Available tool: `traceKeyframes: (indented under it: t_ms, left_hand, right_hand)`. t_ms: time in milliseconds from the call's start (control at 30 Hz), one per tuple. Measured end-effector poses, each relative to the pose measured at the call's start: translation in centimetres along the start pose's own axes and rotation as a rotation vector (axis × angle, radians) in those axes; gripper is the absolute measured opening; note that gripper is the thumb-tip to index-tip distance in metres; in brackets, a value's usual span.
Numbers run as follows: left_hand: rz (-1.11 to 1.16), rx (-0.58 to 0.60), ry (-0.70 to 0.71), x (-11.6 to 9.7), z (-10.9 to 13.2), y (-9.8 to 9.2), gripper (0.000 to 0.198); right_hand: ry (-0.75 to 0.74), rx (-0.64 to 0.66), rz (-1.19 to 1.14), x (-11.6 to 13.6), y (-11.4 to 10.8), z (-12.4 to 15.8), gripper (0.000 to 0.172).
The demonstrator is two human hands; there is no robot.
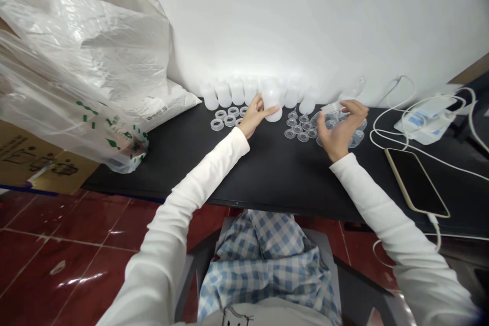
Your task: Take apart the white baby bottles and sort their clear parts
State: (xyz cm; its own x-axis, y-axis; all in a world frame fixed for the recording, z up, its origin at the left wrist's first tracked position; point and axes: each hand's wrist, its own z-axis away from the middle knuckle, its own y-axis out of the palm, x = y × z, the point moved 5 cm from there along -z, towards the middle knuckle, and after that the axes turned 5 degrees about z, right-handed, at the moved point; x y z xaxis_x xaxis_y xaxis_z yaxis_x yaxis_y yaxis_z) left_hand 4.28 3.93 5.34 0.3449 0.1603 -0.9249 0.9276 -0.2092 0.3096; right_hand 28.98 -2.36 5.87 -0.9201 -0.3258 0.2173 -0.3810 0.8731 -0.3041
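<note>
My left hand (253,116) is closed on a milky plastic bottle (272,96), thumb across its front, just before a row of similar bottles (237,91) along the wall. Whether this bottle touches the table is unclear. My right hand (343,130) has its thumb and fingers curled round a clear ridged plastic piece (331,108), partly hidden by the hand. Several translucent rings (229,120) lie left of my left hand. Small clear flanged pieces like bottle teats (303,136) lie between the hands. Clear domed covers (356,138) are grouped behind and beside my right hand.
Large plastic bags (95,46) and a cardboard box (42,163) crowd the left side. On the right of the black table (275,178) are a phone (417,182), white cables (397,135) and a white box-shaped item (424,122). The wall (290,20) closes off the back.
</note>
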Motion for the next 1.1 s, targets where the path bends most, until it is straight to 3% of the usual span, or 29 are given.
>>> traceKeyframes:
  t_ms: [133,267,433,533,633,733,867,967,1100]
  left_hand:
    - [-0.138,-0.019,0.047,0.2,-3.2,2.3,0.058]
    - [-0.227,0.022,0.145,-0.9,-5.2,5.9,0.065]
    - [-0.316,0.217,0.462,-4.0,-6.9,11.9,0.083]
    - [-0.386,0.247,0.591,-5.2,-8.6,14.8,0.078]
    - [-0.53,0.353,0.559,-4.9,-10.4,16.9,0.056]
    - [-0.636,0.401,0.463,-4.0,-11.6,17.6,0.056]
    - [-0.911,0.354,0.343,-2.3,-12.1,17.6,0.063]
    - [-1.132,0.329,0.338,-1.2,-12.0,17.8,0.065]
    - [-1.263,0.322,0.376,0.0,-12.0,18.1,0.07]
  right_hand:
    - [0.012,-0.048,0.004,-0.6,-0.5,-0.4,0.046]
    - [0.016,-0.095,0.004,-1.2,-0.8,-0.7,0.046]
    - [0.083,-0.115,-0.003,-2.2,-0.9,-0.8,0.048]
    - [0.078,-0.135,-0.05,-2.5,-1.0,-0.9,0.049]
    - [0.059,-0.184,-0.055,-2.6,-1.2,-1.1,0.049]
    - [0.069,-0.189,-0.02,-2.6,-1.3,-1.2,0.047]
    - [0.11,-0.095,-0.029,-2.9,-1.0,-1.2,0.049]
    - [0.118,-0.058,-0.022,-2.9,-0.9,-0.9,0.051]
    - [0.098,-0.002,0.0,-2.3,-0.6,-0.6,0.051]
